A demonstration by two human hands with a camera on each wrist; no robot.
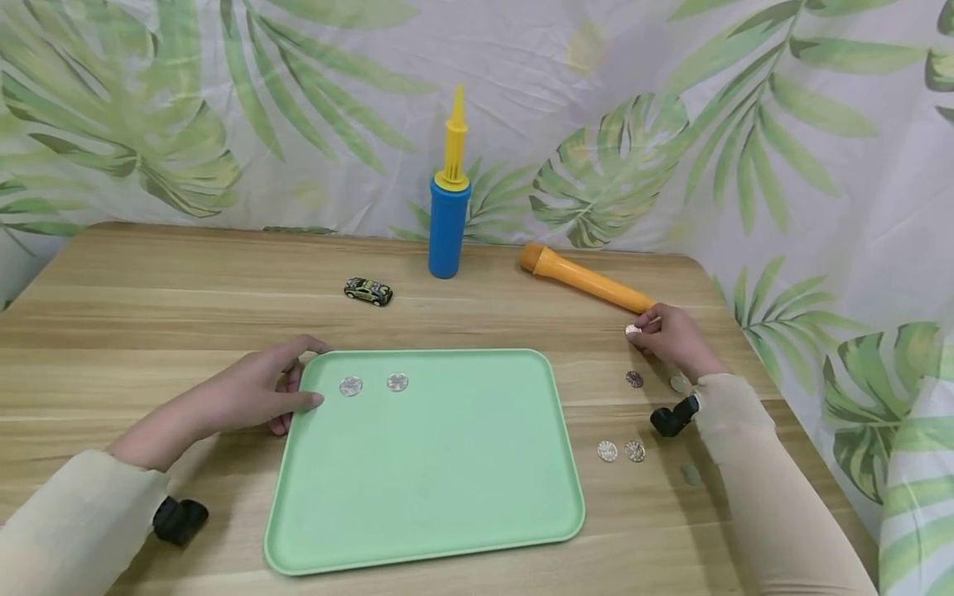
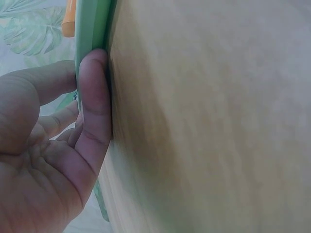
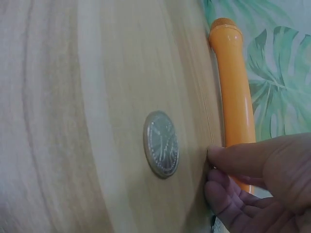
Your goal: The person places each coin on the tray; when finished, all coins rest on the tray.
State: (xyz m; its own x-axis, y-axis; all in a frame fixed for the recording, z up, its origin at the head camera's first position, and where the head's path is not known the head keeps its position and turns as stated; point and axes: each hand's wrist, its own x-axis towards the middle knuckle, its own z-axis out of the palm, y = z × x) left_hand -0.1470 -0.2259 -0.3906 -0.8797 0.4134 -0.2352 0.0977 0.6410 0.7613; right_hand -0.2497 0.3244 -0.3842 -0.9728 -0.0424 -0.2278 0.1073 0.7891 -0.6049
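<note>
In the head view my left hand (image 1: 249, 389) grips the left edge of a light green tray (image 1: 432, 472), thumb over the rim. The left wrist view shows a finger (image 2: 95, 97) against the underside of the tray's edge. Two silver coins (image 1: 351, 386) lie on the tray near its far left corner. At the right, beyond the tray, my right hand (image 1: 674, 335) pinches a shiny coin (image 1: 633, 329) between thumb and fingertips, just above the table. Nearer to me lies another coin (image 1: 634, 379), flat. In the right wrist view a coin (image 3: 161, 144) rests beside the fingers; the pinched one is mostly hidden there.
Several more coins (image 1: 607, 451) lie on the wooden table (image 1: 186, 306) right of the tray. An orange toy microphone (image 1: 592, 280) lies just beyond my right hand. A blue and yellow pump (image 1: 447, 223) stands at the back, with a small toy car (image 1: 368, 291) to its left.
</note>
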